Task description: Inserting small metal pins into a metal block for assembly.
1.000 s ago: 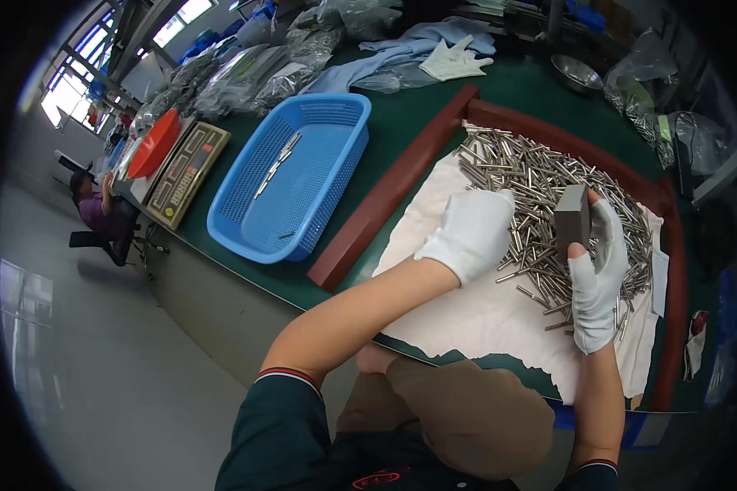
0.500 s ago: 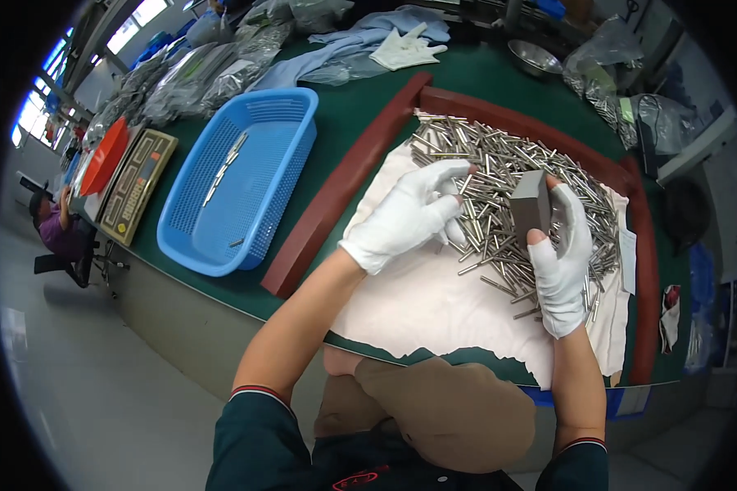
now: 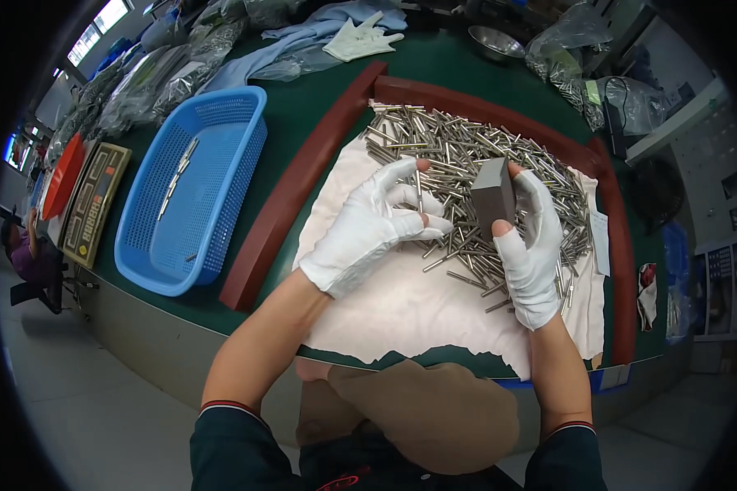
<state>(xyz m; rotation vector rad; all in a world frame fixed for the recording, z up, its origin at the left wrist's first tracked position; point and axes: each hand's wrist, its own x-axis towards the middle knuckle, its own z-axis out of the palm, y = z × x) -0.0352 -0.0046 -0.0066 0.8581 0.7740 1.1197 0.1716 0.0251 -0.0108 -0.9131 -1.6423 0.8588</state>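
My right hand (image 3: 534,254), in a white glove with bare fingertips, grips a grey rectangular block (image 3: 492,199) between thumb and fingers above the pile. My left hand (image 3: 367,219), gloved the same way, has its thumb and forefinger at the two ends of a thin metal pin (image 3: 418,188). Its other fingers are stretched out over the pile's left side. Beneath both hands lies a heap of shiny metal pins (image 3: 458,135), strewn in all directions. They rest on a pale pink cloth (image 3: 385,307); my hands and the block hide part of the heap.
Dark red bars (image 3: 303,184) frame the cloth on the green table (image 3: 303,98). To the left is a blue basket (image 3: 213,200) with several pins inside, then a scale (image 3: 97,204) and a red tray (image 3: 62,176). A metal bowl (image 3: 496,42) and plastic bags stand at the back. A person (image 3: 31,254) sits far left.
The view has turned, shifting the scene left. My left thumb and forefinger have spread, and a pin now shows between them. The right hand still grips the block.
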